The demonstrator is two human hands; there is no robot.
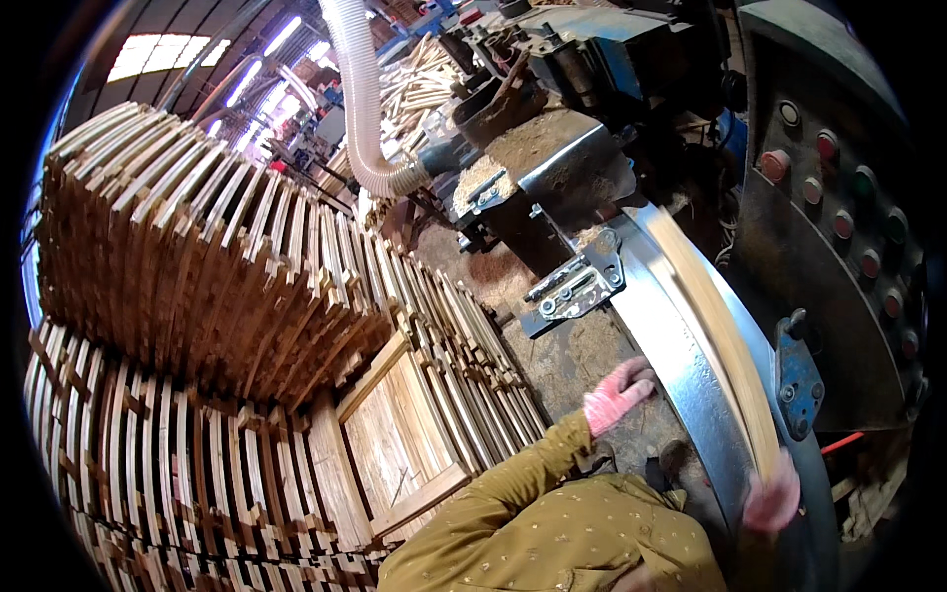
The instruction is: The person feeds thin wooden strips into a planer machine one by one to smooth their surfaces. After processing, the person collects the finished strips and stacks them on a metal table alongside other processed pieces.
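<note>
A long pale wooden strip (718, 326) lies along the shiny metal bed (681, 365) of a woodworking machine, its far end reaching the metal hood (582, 168). My right hand (771, 493), in a pink glove and slightly blurred, grips the strip's near end. My left hand (619, 395), in a pink and white glove with greyish fingertips, is beside the bed's left edge. Its fingers stretch toward that edge and hold nothing; whether they touch it I cannot tell.
Tall stacks of wooden frames (187, 237) fill the left side, with a panelled one (395, 434) facing up. A control panel (838, 187) with coloured buttons stands at right. A ribbed hose (355, 99) hangs at the back. Sawdust covers the hood and floor (562, 360).
</note>
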